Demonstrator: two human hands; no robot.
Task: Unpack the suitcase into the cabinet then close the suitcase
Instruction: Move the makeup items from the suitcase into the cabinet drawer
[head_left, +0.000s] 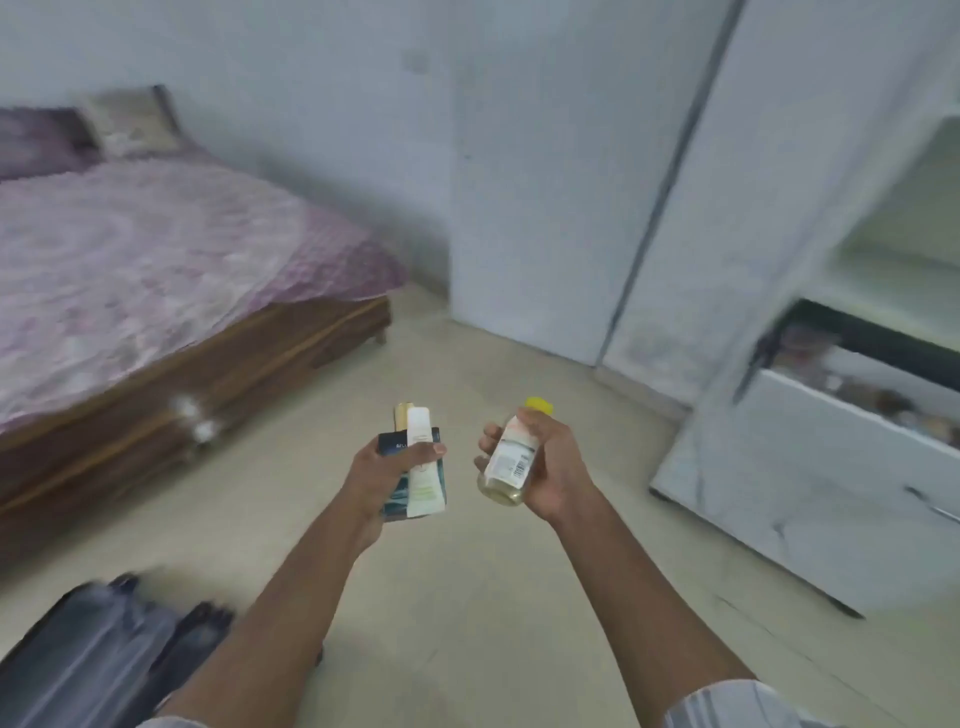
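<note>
Suitcase (104, 644) lies open on the floor, behind both hands. Left hand (384, 467) fingers clamp a dark box (400, 499) and white tube (423, 467); right hand (545, 467) fingers wrap a yellow-capped bottle (511, 462). Open cabinet (831, 415) stands beyond the right fingers; unpacking appears unfinished, closing remains.

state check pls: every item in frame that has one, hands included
left hand: grips a dark box and a white tube together
right hand: grips a bottle, tilted
bottle cap: yellow, on
cabinet drawer: pulled open, items inside, too blurred to name
cabinet shelf: exposed, nothing visible on it
suitcase: on the floor, blurred, open or closed unclear
bed: covered with a purple spread
</note>
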